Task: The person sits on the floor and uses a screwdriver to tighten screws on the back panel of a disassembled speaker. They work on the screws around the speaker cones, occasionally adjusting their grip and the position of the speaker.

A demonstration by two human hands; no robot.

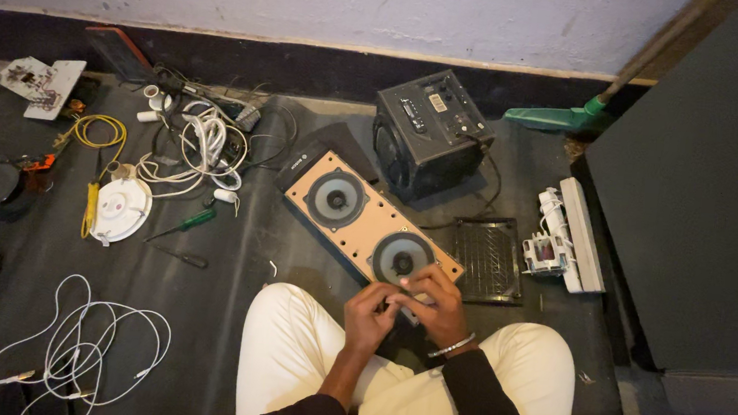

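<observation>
I sit cross-legged on the dark floor mat [230,248] with both hands together over the near end of the long two-cone speaker box with its tan wooden front panel [368,221], which lies flat and slanted just ahead of my knees. My left hand [369,314] and right hand [433,306] are curled in, fingertips pinched around some small part between them, too small and too hidden for me to tell what it is. I judge the box stiff and fairly heavy, best gripped by its black side edges; the grey cones [336,198] look soft and easily dented, so I would keep fingers off them. Beyond it stands a black cube-shaped speaker cabinet [430,132], and a black plastic grille [488,260] lies just beside my right hand. A green-handled screwdriver [182,224] lies well to my left.
</observation>
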